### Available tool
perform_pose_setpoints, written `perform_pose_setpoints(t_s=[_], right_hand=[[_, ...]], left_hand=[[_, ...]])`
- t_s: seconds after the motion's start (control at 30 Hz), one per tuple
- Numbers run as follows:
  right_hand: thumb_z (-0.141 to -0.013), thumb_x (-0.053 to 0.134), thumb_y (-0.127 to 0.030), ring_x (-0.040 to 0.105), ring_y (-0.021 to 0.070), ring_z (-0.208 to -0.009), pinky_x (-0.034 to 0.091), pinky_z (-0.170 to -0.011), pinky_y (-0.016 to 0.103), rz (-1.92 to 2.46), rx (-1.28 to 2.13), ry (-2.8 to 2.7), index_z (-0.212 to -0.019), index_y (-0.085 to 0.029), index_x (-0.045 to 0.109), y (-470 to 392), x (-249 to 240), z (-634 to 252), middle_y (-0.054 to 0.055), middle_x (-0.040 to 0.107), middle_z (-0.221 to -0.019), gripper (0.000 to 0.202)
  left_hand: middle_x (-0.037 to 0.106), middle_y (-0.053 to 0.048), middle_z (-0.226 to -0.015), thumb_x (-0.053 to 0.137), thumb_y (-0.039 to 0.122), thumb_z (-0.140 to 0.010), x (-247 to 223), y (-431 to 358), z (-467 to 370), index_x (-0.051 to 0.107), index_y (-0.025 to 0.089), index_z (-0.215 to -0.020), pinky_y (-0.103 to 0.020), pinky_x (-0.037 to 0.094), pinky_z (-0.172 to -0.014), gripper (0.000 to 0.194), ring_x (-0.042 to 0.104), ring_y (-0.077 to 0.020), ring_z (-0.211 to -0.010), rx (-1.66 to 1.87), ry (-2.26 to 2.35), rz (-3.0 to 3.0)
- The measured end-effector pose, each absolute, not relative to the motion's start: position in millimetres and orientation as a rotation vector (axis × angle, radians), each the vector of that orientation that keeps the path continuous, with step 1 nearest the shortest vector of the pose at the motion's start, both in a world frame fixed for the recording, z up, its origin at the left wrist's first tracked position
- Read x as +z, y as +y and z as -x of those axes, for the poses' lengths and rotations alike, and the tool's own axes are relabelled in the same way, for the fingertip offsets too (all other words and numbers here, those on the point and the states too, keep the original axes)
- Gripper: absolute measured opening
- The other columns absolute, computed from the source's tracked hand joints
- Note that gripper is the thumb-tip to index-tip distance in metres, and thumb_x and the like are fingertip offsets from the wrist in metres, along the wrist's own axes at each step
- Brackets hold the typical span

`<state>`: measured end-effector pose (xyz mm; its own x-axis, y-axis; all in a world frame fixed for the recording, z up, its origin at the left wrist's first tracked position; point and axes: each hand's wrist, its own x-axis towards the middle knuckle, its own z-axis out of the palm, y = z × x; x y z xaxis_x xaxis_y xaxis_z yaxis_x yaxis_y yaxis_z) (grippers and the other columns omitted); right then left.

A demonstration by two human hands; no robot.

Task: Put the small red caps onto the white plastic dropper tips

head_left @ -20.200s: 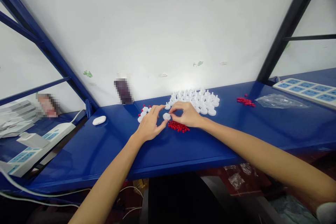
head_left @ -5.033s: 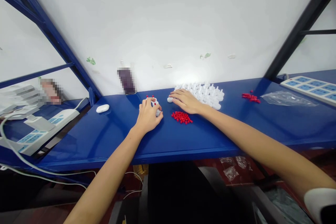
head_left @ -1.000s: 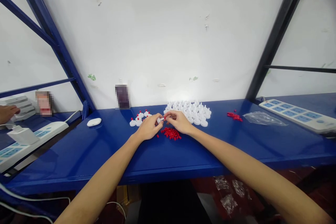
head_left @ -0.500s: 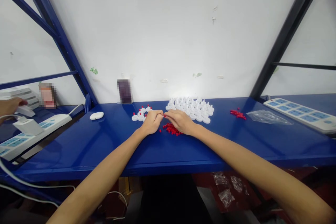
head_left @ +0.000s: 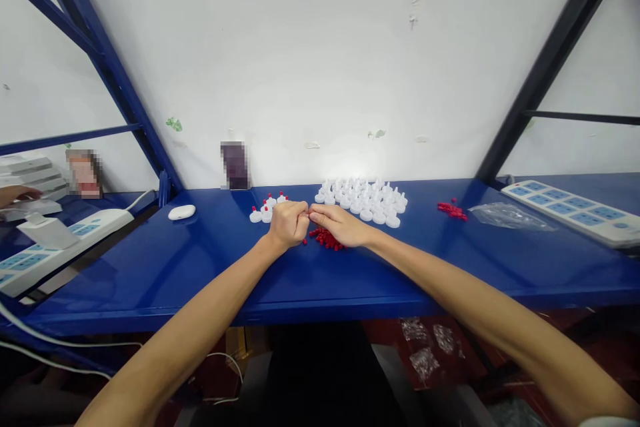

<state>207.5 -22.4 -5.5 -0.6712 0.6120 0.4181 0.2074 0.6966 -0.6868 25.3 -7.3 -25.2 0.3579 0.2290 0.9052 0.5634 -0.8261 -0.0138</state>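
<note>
My left hand (head_left: 290, 224) is closed in a fist above the table; whatever it holds is hidden by the fingers. My right hand (head_left: 340, 223) meets it at the fingertips, pinched on a small red cap that showed there a moment ago and is now covered. Under my right hand lies a pile of small red caps (head_left: 327, 239), with a single one near my left hand. Behind my left hand stand several white nozzle lids with red tips (head_left: 271, 201). A large group of white nozzle lids without red tips (head_left: 365, 200) stands upright behind my right hand.
On the blue table (head_left: 200, 280) are a white earbud case (head_left: 181, 212), a smaller red cap pile (head_left: 452, 211), a clear plastic bag (head_left: 510, 217) and a power strip (head_left: 575, 210). A blurred-out phone-like panel (head_left: 236, 167) leans on the wall. Another person's hand (head_left: 20, 195) works at far left.
My left hand has rolled into a tighter fist against my right fingertips. The red cap between the fingers has gone out of sight. The view has shifted slightly.
</note>
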Motion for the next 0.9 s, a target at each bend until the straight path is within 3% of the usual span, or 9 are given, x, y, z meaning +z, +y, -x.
perform_pose_setpoints(t_s=[0.2, 0.3, 0.47, 0.57, 0.63, 0.77, 0.9], right_hand=[[-0.099, 0.040, -0.056, 0.031, 0.0119, -0.060, 0.030, -0.060, 0.029, 0.611, 1.111, -2.233, -0.072, -0.021, 0.041, -14.0, -6.8, -210.5, -0.006, 0.034, -0.064, 0.044], [-0.098, 0.040, -0.056, 0.032, 0.0120, -0.061, 0.031, -0.060, 0.028, 0.581, 1.098, -2.191, -0.071, -0.022, 0.041, -10.3, -5.8, -208.9, -0.005, 0.035, -0.066, 0.044], [-0.102, 0.033, -0.045, 0.044, 0.0140, -0.066, 0.037, -0.070, 0.029, 0.790, 0.634, -2.153, -0.076, -0.021, 0.048, 1.7, -0.7, -220.2, -0.003, 0.046, -0.069, 0.039], [-0.098, 0.043, -0.032, 0.051, 0.0156, -0.064, 0.035, -0.079, 0.032, 1.187, 0.147, -2.103, -0.084, -0.020, 0.059, 12.0, -0.8, -240.4, -0.003, 0.055, -0.063, 0.024], [-0.094, 0.045, -0.025, 0.056, 0.0179, -0.063, 0.036, -0.075, 0.030, 1.379, 0.072, -2.034, -0.091, -0.020, 0.065, 18.6, -3.7, -254.1, -0.001, 0.060, -0.060, 0.020], [-0.092, 0.041, -0.018, 0.064, 0.0219, -0.075, 0.039, -0.071, 0.030, 1.506, 0.014, -2.048, -0.102, -0.019, 0.069, 28.5, -12.2, -268.1, 0.005, 0.072, -0.076, 0.029], [-0.092, 0.041, -0.017, 0.064, 0.0260, -0.095, 0.044, -0.083, 0.034, 1.410, -0.174, -2.150, -0.111, -0.017, 0.069, 30.6, -15.0, -266.1, 0.011, 0.074, -0.102, 0.033]], left_hand=[[0.047, -0.002, -0.049, 0.040, 0.018, -0.076, -26.1, -4.2, -26.3, 0.041, 0.023, -0.058, -0.033, 0.029, -0.054, 0.019, 0.040, -0.0165, -0.047, -1.221, -0.586, 2.175], [0.049, -0.003, -0.052, 0.038, 0.019, -0.080, -28.2, -1.8, -29.8, 0.042, 0.023, -0.059, -0.034, 0.031, -0.056, 0.022, 0.042, -0.0177, -0.050, -1.211, -0.758, 2.151], [0.063, -0.007, -0.080, 0.035, 0.025, -0.097, -21.5, -2.5, -31.0, 0.057, 0.019, -0.087, -0.035, 0.041, -0.071, 0.025, 0.055, -0.0212, -0.073, -1.022, -1.047, 2.329], [0.063, -0.008, -0.098, 0.037, 0.031, -0.100, -17.5, -4.3, -23.5, 0.058, 0.019, -0.102, -0.037, 0.044, -0.083, 0.025, 0.056, -0.0225, -0.089, -0.916, -1.060, 2.497], [0.062, -0.008, -0.100, 0.039, 0.033, -0.100, -18.0, -4.6, -18.0, 0.058, 0.019, -0.103, -0.037, 0.045, -0.085, 0.023, 0.056, -0.0228, -0.092, -0.884, -1.107, 2.575], [0.063, -0.006, -0.100, 0.047, 0.029, -0.095, -23.1, -2.7, -13.0, 0.057, 0.021, -0.106, -0.037, 0.047, -0.082, 0.017, 0.058, -0.0226, -0.090, -0.869, -1.250, 2.660], [0.066, -0.006, -0.097, 0.049, 0.026, -0.093, -25.2, -0.3, -12.9, 0.057, 0.021, -0.106, -0.037, 0.047, -0.080, 0.016, 0.060, -0.0237, -0.090, -0.738, -1.308, 2.674]])
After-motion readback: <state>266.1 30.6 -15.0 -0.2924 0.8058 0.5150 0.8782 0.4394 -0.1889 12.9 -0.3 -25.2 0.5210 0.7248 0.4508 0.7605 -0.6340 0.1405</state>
